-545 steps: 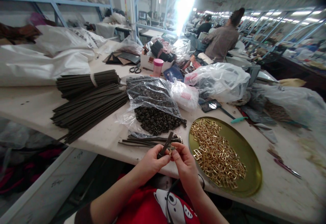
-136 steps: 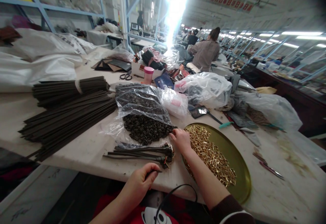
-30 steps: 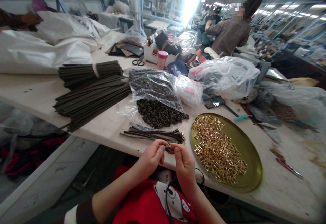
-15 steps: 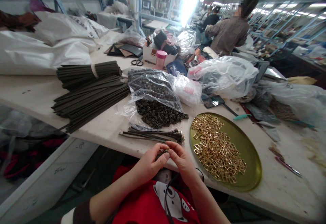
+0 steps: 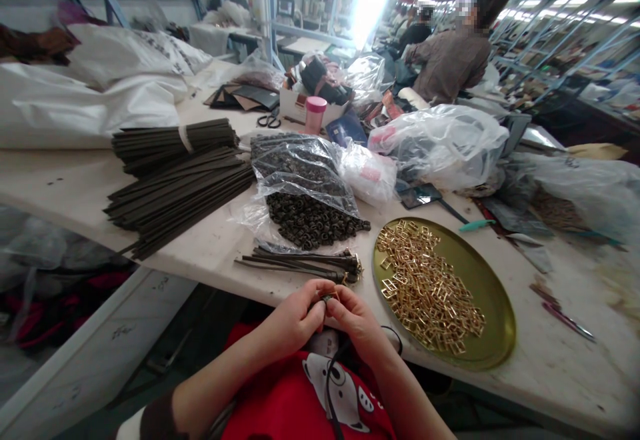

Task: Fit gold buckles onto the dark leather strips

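My left hand (image 5: 295, 317) and my right hand (image 5: 356, 320) meet at the table's near edge, fingers pinched together on the end of a thin dark strap (image 5: 327, 377) that trails down over my lap, with a small gold buckle (image 5: 330, 297) showing between the fingertips. Just beyond them lies a small pile of finished straps (image 5: 300, 263). To the right stands a round brass tray (image 5: 493, 300) heaped with gold buckles (image 5: 425, 287). A torn clear bag spills small dark loops (image 5: 313, 220).
A large stack of dark straps (image 5: 175, 173) lies at the left, partly bundled. White sacks (image 5: 90, 100), plastic bags (image 5: 445, 147), scissors (image 5: 269, 120), a pink cup (image 5: 315, 113) and a teal-handled tool (image 5: 470, 225) crowd the table. A person in brown (image 5: 450, 63) sits beyond.
My hands have stayed pinched on the strap end, shifting slightly lower and closer together; the gold buckle shows between the fingertips now. Nothing on the table has moved.
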A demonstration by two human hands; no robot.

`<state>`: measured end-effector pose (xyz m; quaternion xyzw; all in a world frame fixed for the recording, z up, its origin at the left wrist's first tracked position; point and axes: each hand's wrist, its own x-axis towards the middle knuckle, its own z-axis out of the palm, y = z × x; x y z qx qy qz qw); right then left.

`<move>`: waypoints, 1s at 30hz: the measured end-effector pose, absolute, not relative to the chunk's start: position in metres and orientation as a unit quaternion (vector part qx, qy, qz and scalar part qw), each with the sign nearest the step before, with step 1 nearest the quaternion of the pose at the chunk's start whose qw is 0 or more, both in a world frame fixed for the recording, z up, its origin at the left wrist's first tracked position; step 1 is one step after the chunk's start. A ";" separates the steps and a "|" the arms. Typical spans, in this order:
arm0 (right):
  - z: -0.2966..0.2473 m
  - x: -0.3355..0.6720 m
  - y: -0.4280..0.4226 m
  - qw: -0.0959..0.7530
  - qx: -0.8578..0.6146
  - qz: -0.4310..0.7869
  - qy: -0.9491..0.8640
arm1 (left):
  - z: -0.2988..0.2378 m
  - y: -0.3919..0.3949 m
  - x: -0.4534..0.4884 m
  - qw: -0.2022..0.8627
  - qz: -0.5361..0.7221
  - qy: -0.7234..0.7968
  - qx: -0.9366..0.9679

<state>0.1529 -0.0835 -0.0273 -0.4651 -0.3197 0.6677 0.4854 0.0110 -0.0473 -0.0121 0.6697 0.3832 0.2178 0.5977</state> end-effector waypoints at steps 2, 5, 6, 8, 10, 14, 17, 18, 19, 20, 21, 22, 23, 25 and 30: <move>-0.027 0.153 -0.084 0.496 -0.457 0.671 -0.307 | -0.011 -0.046 0.010 0.605 0.204 0.383 0.667; -0.026 0.154 -0.086 0.505 -0.458 0.668 -0.299 | -0.010 -0.045 0.010 0.631 0.186 0.379 0.651; -0.026 0.154 -0.086 0.502 -0.460 0.666 -0.304 | -0.009 -0.044 0.009 0.641 0.181 0.373 0.646; -0.024 0.154 -0.087 0.488 -0.458 0.669 -0.324 | -0.009 -0.043 0.008 0.651 0.181 0.359 0.644; -0.022 0.155 -0.086 0.468 -0.454 0.667 -0.360 | -0.009 -0.042 0.007 0.648 0.184 0.354 0.648; -0.019 0.160 -0.084 0.451 -0.471 0.584 -0.483 | -0.012 -0.042 0.007 0.661 0.184 0.353 0.636; -0.020 0.163 -0.084 0.441 -0.476 0.560 -0.515 | -0.014 -0.044 0.009 0.713 0.181 0.339 0.587; -0.021 0.163 -0.085 0.436 -0.475 0.577 -0.501 | -0.015 -0.045 0.010 0.727 0.179 0.338 0.571; -0.022 0.162 -0.086 0.434 -0.473 0.597 -0.481 | -0.015 -0.045 0.010 0.734 0.176 0.340 0.561; -0.023 0.161 -0.088 0.433 -0.471 0.615 -0.461 | -0.015 -0.045 0.010 0.735 0.175 0.345 0.557; -0.025 0.160 -0.089 0.432 -0.470 0.628 -0.445 | -0.015 -0.044 0.010 0.730 0.175 0.353 0.559; -0.026 0.160 -0.090 0.430 -0.473 0.633 -0.437 | -0.015 -0.044 0.009 0.721 0.175 0.361 0.566; -0.028 0.159 -0.091 0.429 -0.479 0.628 -0.440 | -0.016 -0.043 0.009 0.709 0.173 0.367 0.576; -0.030 0.158 -0.092 0.419 -0.495 0.604 -0.463 | -0.016 -0.040 0.006 0.684 0.166 0.379 0.601; -0.035 0.154 -0.093 0.388 -0.515 0.537 -0.543 | -0.019 -0.039 0.001 0.634 0.140 0.405 0.644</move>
